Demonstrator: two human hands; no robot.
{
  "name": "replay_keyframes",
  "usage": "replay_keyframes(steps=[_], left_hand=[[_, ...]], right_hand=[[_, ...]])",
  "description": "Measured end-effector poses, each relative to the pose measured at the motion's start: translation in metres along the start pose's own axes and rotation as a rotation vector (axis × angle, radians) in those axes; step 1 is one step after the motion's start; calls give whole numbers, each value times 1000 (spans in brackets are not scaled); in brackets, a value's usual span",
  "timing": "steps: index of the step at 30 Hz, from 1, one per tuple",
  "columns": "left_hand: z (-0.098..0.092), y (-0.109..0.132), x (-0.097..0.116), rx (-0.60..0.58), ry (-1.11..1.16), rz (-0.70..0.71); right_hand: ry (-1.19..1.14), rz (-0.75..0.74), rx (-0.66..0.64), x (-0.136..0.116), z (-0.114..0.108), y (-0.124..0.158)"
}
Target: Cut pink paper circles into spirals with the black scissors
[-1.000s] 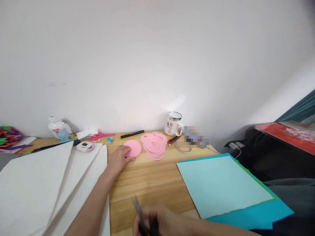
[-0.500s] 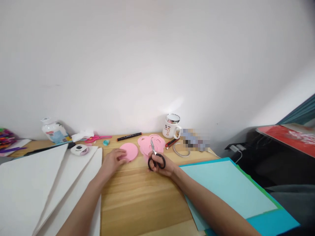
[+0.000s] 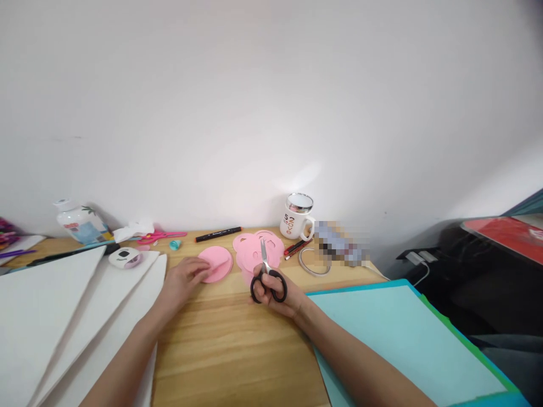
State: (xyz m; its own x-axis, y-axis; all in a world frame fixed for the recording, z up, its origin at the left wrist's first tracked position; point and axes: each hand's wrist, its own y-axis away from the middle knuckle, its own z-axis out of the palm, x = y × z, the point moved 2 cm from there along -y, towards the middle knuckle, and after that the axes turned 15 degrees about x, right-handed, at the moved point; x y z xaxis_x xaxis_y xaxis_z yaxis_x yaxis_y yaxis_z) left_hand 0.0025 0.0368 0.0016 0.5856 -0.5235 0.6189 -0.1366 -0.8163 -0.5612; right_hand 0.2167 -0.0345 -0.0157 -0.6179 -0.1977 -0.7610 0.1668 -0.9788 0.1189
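My left hand (image 3: 183,278) pinches the near-left edge of a pink paper circle (image 3: 221,261), which lies with other pink circles in a small stack on the wooden desk. The top sheet looks slightly lifted or bent near my fingertips. My right hand (image 3: 278,294) grips a pair of scissors (image 3: 264,257) by the black handles. Their metal blades point away from me, over a pile of pink paper cutouts (image 3: 250,254), and look nearly closed.
Behind stand a white mug (image 3: 296,217) and a black marker (image 3: 218,234). Pink scissors (image 3: 163,236), a correction-tape dispenser (image 3: 126,258) and a white bottle (image 3: 82,221) are at left. White sheets (image 3: 46,316) cover the left side, and blue paper (image 3: 394,339) the right.
The view has shifted a little. My left hand has taken hold of the top pink circle's edge and bent it up slightly. The scissors stay in my right hand, now more upright.
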Motion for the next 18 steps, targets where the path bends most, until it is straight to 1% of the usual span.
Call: replay_keyframes(steps=[1,2,3,4,6,8,10,13,15,17,18], left_hand=[[-2,1,6,87,5,6],[-6,1,12,227,7,6],[-8,3,18,330,5,-17],[-10,4,23,427,11,-76],[-12,7,29,522,89,-265],[-8,10,32,480,214,-397],[-2,12,33,403,329,-469],[7,15,36,262,437,-523],[10,17,41,166,472,-518],[13,18,47,9,528,-518],[14,20,50,-92,537,-528]], right_hand=[[4,-15,9,-1,1,0],[14,-44,28,-2,2,0],[33,-91,57,-3,3,-1],[64,-143,94,-3,3,-2],[138,-238,186,-3,3,-3],[195,-289,275,-1,4,-3],[215,-311,334,0,7,-3],[245,-318,389,-1,12,-2],[273,-309,425,-3,15,-3],[305,-322,447,-6,16,-5],[322,-338,448,-7,16,-5]])
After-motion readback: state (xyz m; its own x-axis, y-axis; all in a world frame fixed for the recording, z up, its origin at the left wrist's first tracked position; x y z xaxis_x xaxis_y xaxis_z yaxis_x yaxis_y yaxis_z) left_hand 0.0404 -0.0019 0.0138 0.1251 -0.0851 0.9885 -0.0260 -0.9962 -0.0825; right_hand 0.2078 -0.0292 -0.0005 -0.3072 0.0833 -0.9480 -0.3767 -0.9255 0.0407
